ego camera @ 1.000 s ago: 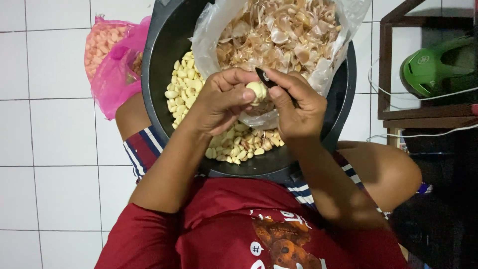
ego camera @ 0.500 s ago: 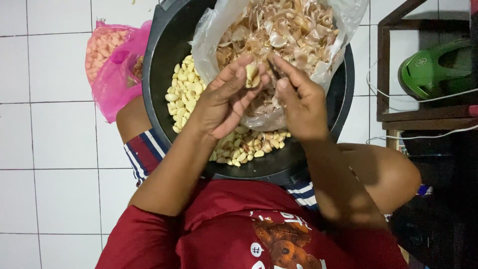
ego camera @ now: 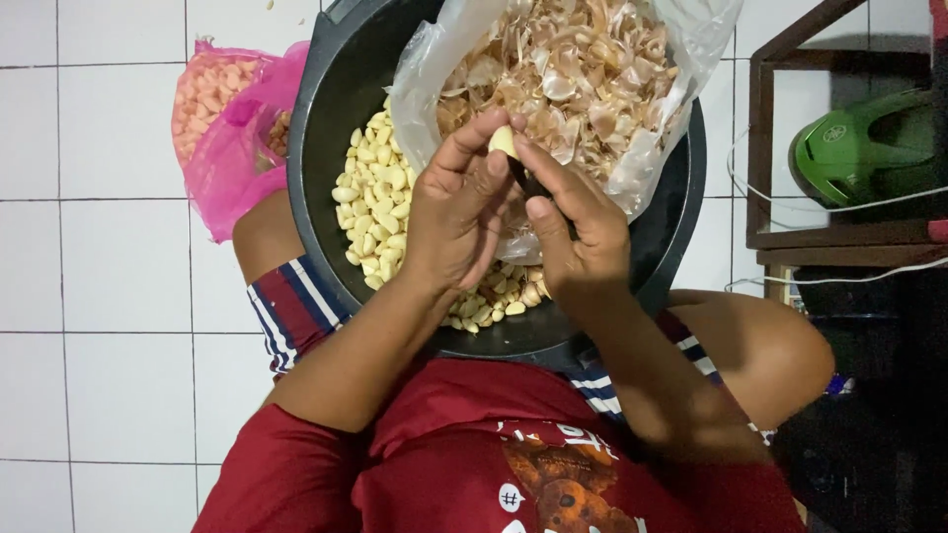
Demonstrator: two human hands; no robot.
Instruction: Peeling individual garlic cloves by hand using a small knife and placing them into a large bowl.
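Left hand (ego camera: 456, 212) pinches garlic clove (ego camera: 503, 141); right hand (ego camera: 578, 232) grips small knife (ego camera: 528, 183). Advise: blade shallow, skins dropping into bag (ego camera: 434, 69).

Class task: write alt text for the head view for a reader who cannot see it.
Two hands, left hand and right hand, hold a garlic clove over a black basin of peeled cloves and a bag of skins.

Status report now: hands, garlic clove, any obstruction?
Left hand pinches garlic clove. Right hand holds dark knife against it. Nothing in the way.
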